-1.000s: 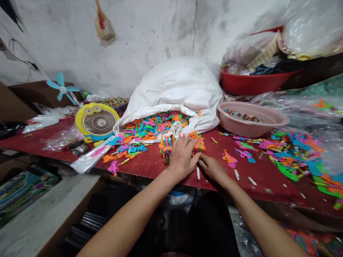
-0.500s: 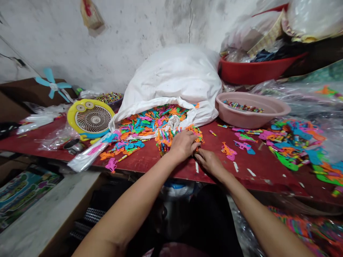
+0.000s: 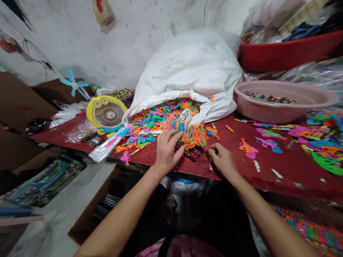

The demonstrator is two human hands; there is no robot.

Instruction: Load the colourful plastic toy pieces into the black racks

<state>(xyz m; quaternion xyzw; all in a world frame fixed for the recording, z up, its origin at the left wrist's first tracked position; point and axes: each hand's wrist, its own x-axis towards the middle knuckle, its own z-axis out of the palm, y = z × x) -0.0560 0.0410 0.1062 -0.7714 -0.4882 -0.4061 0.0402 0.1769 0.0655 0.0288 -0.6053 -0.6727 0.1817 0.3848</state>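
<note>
Your left hand is spread, fingertips at the front edge of the pile of bright plastic toy pieces, just left of a black plastic grid. Your right hand sits curled on the red tabletop, just right of that grid; can't tell if it's pinching anything. Pile spills from an open white sack mid-frame. Pink basin of small colored sticks at right, yellow desk fan at left
</note>
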